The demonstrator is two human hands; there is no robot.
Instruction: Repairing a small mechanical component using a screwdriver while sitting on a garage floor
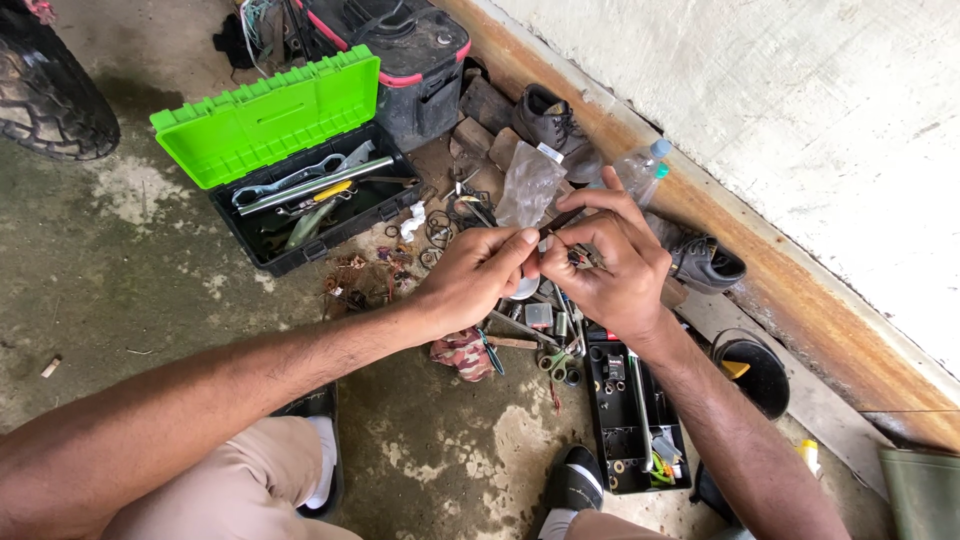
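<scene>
Both hands meet over the parts pile on the concrete floor (150,270), raised clear of it, probably so the fine work sits close to the eyes.

Right hand (615,265): clenched around a small dark metal part (582,257), thumb and fingers pinching it, a thin dark rod (562,222) sticking out toward the upper left. Can't tell exactly what the part is, too small and mostly covered by fingers.

Left hand (478,275): fingertips pinched together right at the same part, touching the right hand's fingers. Grip looks like steadying or feeding something tiny; whatever it holds is hidden.

Around them:
- Open black toolbox with green lid (268,118), far-left of the hands, lid propped back so the spanners and a yellow-handled tool inside stay reachable.
- Loose rings, washers and small hardware (440,232) scattered on the floor between toolbox and hands, spread out flat, likely for picking by eye.
- Clear plastic bag (528,185) just beyond the hands, standing crumpled.
- Clear plastic bottle (640,170) lying near the base of the wall.
- Black parts tray (628,420) on the floor under the right forearm, compartments with small bits, near the person's right knee.
- Crumpled camouflage rag (462,353) below the left hand.
- Dark shoe (705,262) by the wall, another further back.
- Black bucket (755,372) right of the tray.
- Tyre (45,95) at top-left corner of view.
- Black case with red trim (410,50) behind the toolbox.
</scene>
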